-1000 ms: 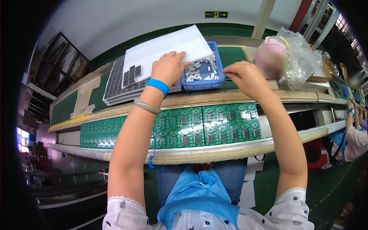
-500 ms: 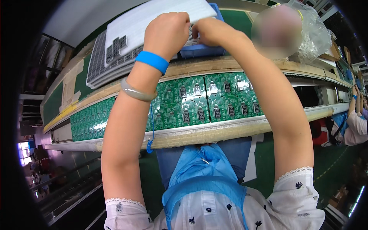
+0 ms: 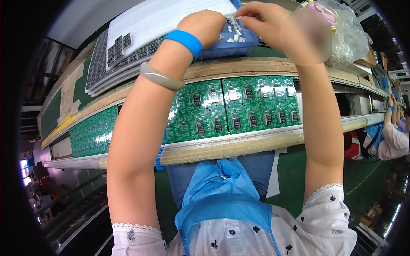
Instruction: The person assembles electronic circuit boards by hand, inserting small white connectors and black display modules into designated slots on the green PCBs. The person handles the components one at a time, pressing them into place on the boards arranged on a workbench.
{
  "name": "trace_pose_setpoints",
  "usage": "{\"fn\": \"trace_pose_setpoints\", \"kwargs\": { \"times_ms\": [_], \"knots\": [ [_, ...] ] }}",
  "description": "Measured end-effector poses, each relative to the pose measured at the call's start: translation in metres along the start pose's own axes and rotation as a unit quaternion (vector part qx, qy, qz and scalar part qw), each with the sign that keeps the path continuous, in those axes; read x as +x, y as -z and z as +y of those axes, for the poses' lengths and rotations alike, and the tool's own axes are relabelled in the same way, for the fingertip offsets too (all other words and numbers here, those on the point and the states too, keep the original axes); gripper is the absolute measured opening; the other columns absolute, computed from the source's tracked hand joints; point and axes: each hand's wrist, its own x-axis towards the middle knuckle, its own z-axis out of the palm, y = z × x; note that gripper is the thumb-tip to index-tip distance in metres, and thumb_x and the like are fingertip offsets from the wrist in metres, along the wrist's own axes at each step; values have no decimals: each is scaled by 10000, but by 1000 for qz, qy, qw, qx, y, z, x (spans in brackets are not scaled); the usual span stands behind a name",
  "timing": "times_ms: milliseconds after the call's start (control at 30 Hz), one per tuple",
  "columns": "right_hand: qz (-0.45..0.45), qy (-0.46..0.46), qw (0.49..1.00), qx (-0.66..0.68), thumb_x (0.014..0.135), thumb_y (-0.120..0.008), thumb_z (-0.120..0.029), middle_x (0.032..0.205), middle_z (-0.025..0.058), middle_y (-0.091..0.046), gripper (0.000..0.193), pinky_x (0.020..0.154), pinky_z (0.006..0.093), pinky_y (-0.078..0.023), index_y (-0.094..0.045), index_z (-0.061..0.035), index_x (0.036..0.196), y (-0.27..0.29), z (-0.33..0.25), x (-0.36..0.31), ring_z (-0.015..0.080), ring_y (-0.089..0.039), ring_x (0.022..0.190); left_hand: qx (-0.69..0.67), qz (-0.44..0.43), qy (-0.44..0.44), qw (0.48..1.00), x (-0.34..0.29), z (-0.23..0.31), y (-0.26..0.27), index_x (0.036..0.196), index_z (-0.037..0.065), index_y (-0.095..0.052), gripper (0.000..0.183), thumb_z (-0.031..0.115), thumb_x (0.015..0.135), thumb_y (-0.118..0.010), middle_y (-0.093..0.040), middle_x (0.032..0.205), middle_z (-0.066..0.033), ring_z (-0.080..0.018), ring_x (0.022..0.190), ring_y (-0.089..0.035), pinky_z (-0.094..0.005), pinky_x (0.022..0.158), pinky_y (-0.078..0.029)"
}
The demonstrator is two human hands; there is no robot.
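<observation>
The white parts [image 3: 236, 37] lie in the blue bin [image 3: 226, 52], between the hands, long axes at mixed angles. The right hand [image 3: 265, 19] looks nearer, thumb and fingers bent over them; the left hand [image 3: 204, 26] curls at their left. Whether either grips a part, I cannot tell. Green boards [image 3: 239, 110] run crosswise, nearer the body.

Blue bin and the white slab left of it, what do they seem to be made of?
Blue bin: probably moulded plastic, slightly shiny; its wall is smooth and evenly coloured. White slab: perhaps foam, matte; its surface shows no glossy highlights.
</observation>
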Motion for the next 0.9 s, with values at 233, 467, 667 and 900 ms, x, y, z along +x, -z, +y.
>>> {"fn": "trace_pose_setpoints", "kwargs": {
  "times_ms": [233, 467, 667, 900],
  "knots": [
    [40, -142, 919, 364, 974, -673, -164, 1006, 69, -719, 312, 800, 241, -531, -653, 10, 1232, 29, 44, -97, 107, -664, 888, -107, -92, -23, 990, 17, 0, -1, 1017, 84, -755, 247, 204, 803, -781, -736, 965, -140, -293, 892, -691, -391, 820, -548],
    [58, -181, 778, 599, 933, -697, -48, 1084, 139, -701, 323, 842, 314, -598, -639, 24, 1242, 21, 79, -157, 203, -700, 961, -144, -94, 44, 984, 19, 8, -9, 1027, 60, -750, 249, 251, 867, -740, -730, 1002, -138, -264, 925, -675, -373, 846, -529],
    [58, -164, 784, 596, 917, -698, -13, 1062, 140, -707, 346, 834, 325, -606, -637, 31, 1254, 20, 72, -169, 214, -712, 957, -237, -97, 48, 966, 20, 4, -10, 960, 42, -731, 191, 206, 863, -739, -723, 908, -97, -214, 872, -661, -358, 813, -520],
    [83, -168, 862, 471, 898, -705, 12, 1004, 123, -716, 339, 835, 296, -593, -657, 45, 1232, 16, 64, -172, 187, -713, 940, -241, 31, 81, 967, 14, 9, -15, 937, 32, -735, 147, 154, 857, -751, -727, 826, -77, -203, 731, -662, -339, 713, -534]
  ]
}}
